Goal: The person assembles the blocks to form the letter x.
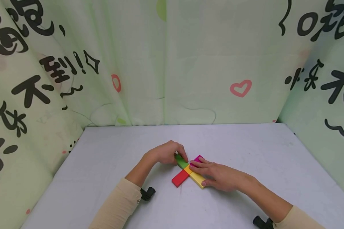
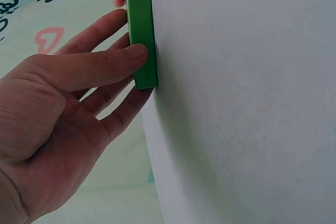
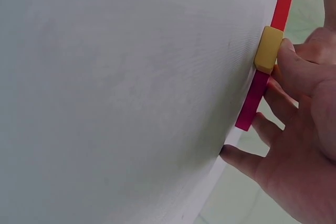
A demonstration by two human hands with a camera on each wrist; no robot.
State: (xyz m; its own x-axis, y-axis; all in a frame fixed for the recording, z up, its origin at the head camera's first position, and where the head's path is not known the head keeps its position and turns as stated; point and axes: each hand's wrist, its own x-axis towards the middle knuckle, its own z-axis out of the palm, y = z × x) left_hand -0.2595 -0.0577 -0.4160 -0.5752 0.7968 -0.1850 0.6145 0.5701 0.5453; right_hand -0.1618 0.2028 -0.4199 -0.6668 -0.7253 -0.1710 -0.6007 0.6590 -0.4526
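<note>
Several coloured rectangular blocks form a cross on the white table, with a small orange block [image 1: 187, 169] at its centre. Its arms are a green block [image 1: 181, 162], a red block [image 1: 179, 178], a yellow block [image 1: 197, 180] and a magenta block [image 3: 253, 100]. My left hand [image 1: 169, 153] pinches the green block [image 2: 142, 24], thumb on one long side and fingers on the other. My right hand [image 1: 223, 176] lies over the right side of the cross, fingers stretched across the magenta block and towards the centre. Its thumb touches the yellow block [image 3: 269, 50].
The white table [image 1: 126, 140] ends at a back edge against a pale green curtain [image 1: 194, 63] with black lettering and pink hearts. More curtain hangs at both sides. Black wrist cameras [image 1: 148, 193] are strapped over the beige sleeves [image 1: 117, 203].
</note>
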